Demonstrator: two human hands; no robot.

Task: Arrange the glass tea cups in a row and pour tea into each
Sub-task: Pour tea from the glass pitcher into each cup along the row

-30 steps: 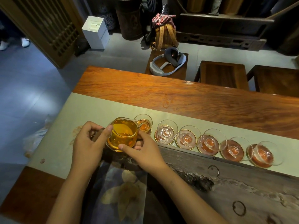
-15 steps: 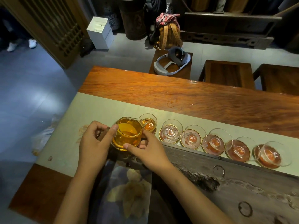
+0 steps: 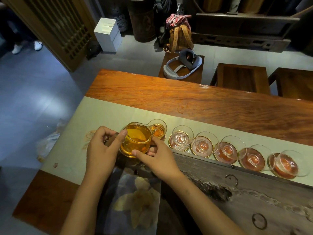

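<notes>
The left hand (image 3: 101, 150) is gripping the wooden handle of the glass pitcher (image 3: 136, 139), thumb pressed on the glass wall; the right hand (image 3: 154, 157) is steadying the pitcher's near side with curled fingertips, so both grips are grasping the same vessel. The pitcher is sitting left of centre in the frame, roughly 2/3 full of amber tea, its spout pointing right over cup 1 (image 3: 158, 129), which is already holding amber tea. The row of 6 glass cups is running from there toward the lower right of the frame along the pale runner (image 3: 101, 114) on the worktop (image 3: 203, 102). Cup 2 (image 3: 182, 139) is lying just right of the spout and looking empty, as are the 4 beyond it on reddish saucers. Judging from this, pouring is barely begun, and the next pour calls for moving the pitcher rightward along the row.
</notes>
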